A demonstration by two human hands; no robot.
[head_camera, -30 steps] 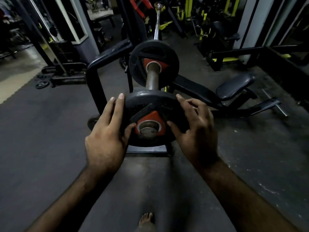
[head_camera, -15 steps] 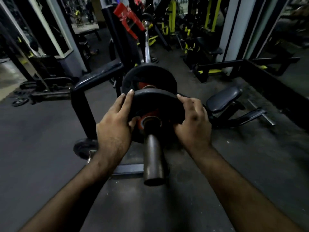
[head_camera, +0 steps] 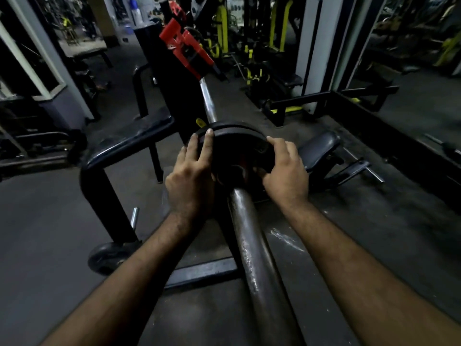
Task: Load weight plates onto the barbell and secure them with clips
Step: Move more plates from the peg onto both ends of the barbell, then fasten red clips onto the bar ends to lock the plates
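A round black weight plate with a red centre [head_camera: 237, 151] is seen threaded on the thick dark steel sleeve of the barbell [head_camera: 254, 248], well up the sleeve from its near end; the plate is gripped on both sides by bare hands. The left hand [head_camera: 192, 176] is pressed against the plate's left rim, fingers spread up over the edge, thumb tucked toward the hub; the right hand [head_camera: 284, 168] is curled over the right rim, fingertips on top, thumb reaching in near the red centre. Just behind it a second black plate edge [head_camera: 224, 126] is glimpsed, the two lying close, though whether they touch cannot be told. Beyond the plates the bright silver shaft of the bar [head_camera: 207, 101] is carried up toward a red metal bracket [head_camera: 184, 48] on a black upright; a black padded bench seat [head_camera: 316, 148] is seen to the right, low on the dark rubber gym floor [head_camera: 50, 208]; a black steel frame [head_camera: 107, 191] stands to the left.
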